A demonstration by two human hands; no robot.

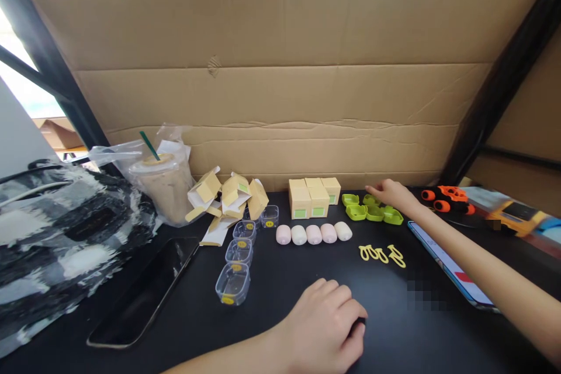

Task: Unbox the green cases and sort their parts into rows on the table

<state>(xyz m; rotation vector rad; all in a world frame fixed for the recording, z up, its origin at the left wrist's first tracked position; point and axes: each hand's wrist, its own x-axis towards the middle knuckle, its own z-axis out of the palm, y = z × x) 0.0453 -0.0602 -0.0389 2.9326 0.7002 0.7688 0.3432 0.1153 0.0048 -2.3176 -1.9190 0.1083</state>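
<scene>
My right hand (388, 194) reaches over the back of a group of small lime-green plastic cases (374, 214). Its fingers are bent together above the rear pieces, and whatever they may hold is hidden. In the foreground my left hand (324, 324) rests on the black table with its fingers curled, and nothing shows in it. Yellow looped straps (379, 254) lie in front of the green cases. A row of several pink and white rounded pods (314, 235) sits left of them, before small tan boxes (317, 197) with green labels.
Clear plastic cups (233, 284) with yellow stickers form a line, beside opened cartons (235, 191). On the left are a dark phone (144, 292), a bagged drink (162, 187) and a black-and-white bag (65, 239). Another phone (451, 266) and an orange toy car (447, 198) lie right. Cardboard (280, 93) stands behind.
</scene>
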